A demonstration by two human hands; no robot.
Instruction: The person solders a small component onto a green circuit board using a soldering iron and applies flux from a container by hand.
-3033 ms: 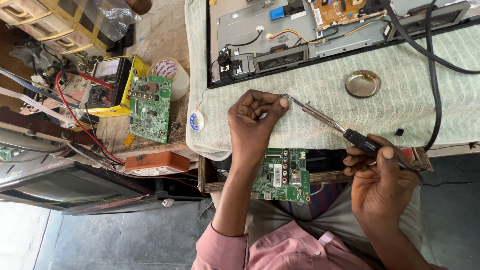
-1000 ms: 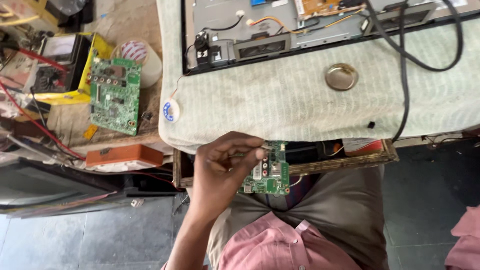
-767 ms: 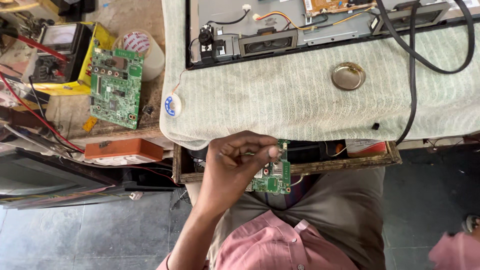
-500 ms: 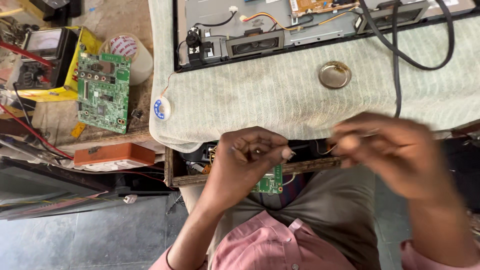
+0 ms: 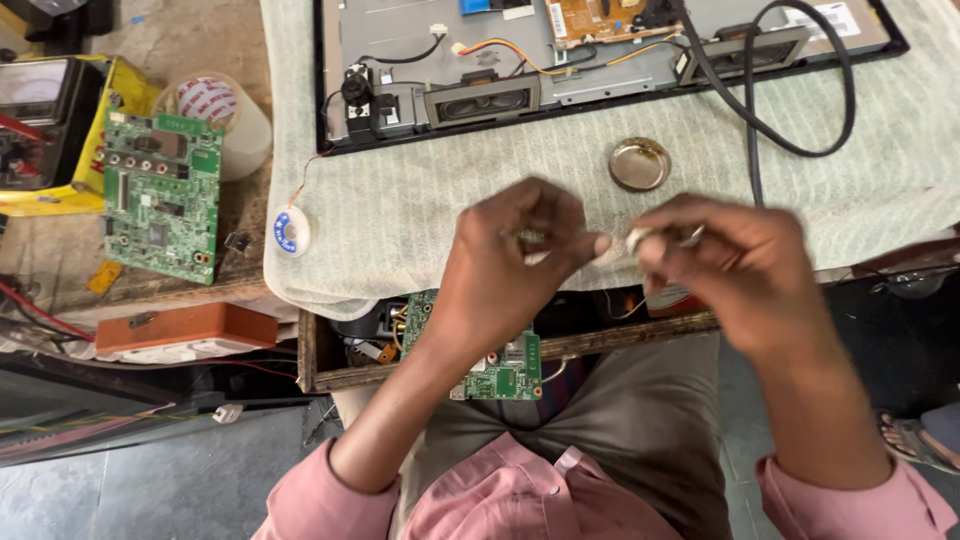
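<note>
My left hand [image 5: 510, 262] and my right hand [image 5: 735, 268] meet fingertip to fingertip over the front edge of the pale green cloth [image 5: 420, 215]. Both are motion-blurred. The left fingers pinch a small shiny piece I cannot identify. The right fingers pinch a small metal piece near the thumb. Below the left wrist a green circuit board [image 5: 495, 372] rests over my lap at the edge of a wooden drawer [image 5: 330, 372], touched by neither hand.
An opened flat-screen back panel [image 5: 600, 50] with a black cable [image 5: 752, 120] lies at the back of the cloth. A small metal dish [image 5: 640, 163] sits just beyond my hands. A solder spool [image 5: 292, 232], second green board [image 5: 162, 195], yellow meter [image 5: 40, 130] and orange box [image 5: 185, 328] are at left.
My left hand has let go of the lap circuit board and risen over the cloth edge. My right hand has come in from the right to meet it.
</note>
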